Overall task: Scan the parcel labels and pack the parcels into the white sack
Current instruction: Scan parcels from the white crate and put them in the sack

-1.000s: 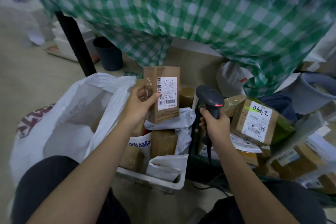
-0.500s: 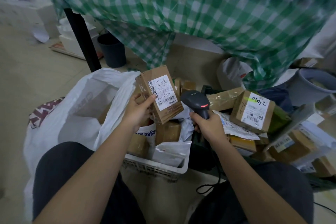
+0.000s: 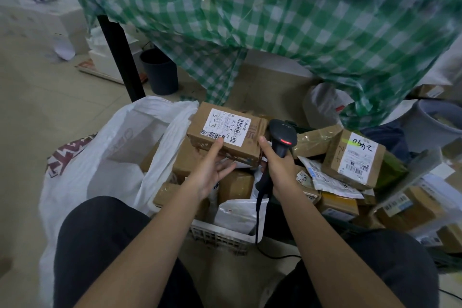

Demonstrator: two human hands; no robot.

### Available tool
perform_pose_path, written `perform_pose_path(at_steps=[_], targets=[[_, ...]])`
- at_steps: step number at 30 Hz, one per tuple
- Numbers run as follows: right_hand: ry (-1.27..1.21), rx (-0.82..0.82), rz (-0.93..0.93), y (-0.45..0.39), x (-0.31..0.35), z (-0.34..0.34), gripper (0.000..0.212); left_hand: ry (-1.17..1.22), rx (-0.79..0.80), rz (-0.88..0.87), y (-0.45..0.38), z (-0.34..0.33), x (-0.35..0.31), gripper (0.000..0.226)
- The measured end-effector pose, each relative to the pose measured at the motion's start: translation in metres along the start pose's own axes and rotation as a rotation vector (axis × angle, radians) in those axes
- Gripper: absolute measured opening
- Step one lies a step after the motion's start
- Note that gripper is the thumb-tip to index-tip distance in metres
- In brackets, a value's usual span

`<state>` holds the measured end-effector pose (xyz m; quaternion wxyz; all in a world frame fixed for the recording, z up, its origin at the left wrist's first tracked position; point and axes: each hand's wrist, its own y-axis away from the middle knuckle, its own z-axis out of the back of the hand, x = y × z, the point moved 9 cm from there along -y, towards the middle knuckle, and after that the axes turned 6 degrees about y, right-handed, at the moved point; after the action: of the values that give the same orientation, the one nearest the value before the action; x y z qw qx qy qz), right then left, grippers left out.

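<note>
1. The left hand (image 3: 212, 170) holds a brown cardboard parcel (image 3: 226, 132) from below, thumb pressed on its near top edge beside the white label (image 3: 225, 126) and fingers (image 3: 226, 166) curled under it.
2. The parcel lies label-up and slightly tilted, above the white crate (image 3: 220, 235) of parcels and just right of the mouth of the white sack (image 3: 105, 157).
3. The right hand (image 3: 277, 170) grips the handle of a black barcode scanner (image 3: 282, 136), fingers wrapped round it; the scanner's head sits just beside the parcel's right end and shows a red light.
4. The scanner's black cable (image 3: 257, 210) hangs down past the crate's near right corner to the floor.
5. The sack stands open on the floor at the crate's left side.
6. To the right of the crate lies a heap of other parcels, topmost a box with a handwritten label (image 3: 355, 157).
7. Behind stands a table under a green checked cloth (image 3: 300, 32), a dark bin (image 3: 161, 71) beside its black leg.
</note>
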<state>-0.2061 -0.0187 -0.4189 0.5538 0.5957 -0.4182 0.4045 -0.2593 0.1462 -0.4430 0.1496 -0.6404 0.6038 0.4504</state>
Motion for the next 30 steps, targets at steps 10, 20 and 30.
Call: perform_pose_path(at_steps=[10,20,30], targets=[[0.255,0.089,0.173,-0.013,0.028,0.013,0.053,-0.583,-0.438,-0.110,0.010,0.055,-0.036,0.116],[0.686,0.452,0.147,-0.005,0.036,0.008,0.021,-0.915,0.204,0.068,0.007,0.002,-0.017,0.038],[0.572,0.429,0.231,-0.016,0.061,0.005,0.038,-0.654,0.276,0.220,0.006,0.010,-0.015,0.063]])
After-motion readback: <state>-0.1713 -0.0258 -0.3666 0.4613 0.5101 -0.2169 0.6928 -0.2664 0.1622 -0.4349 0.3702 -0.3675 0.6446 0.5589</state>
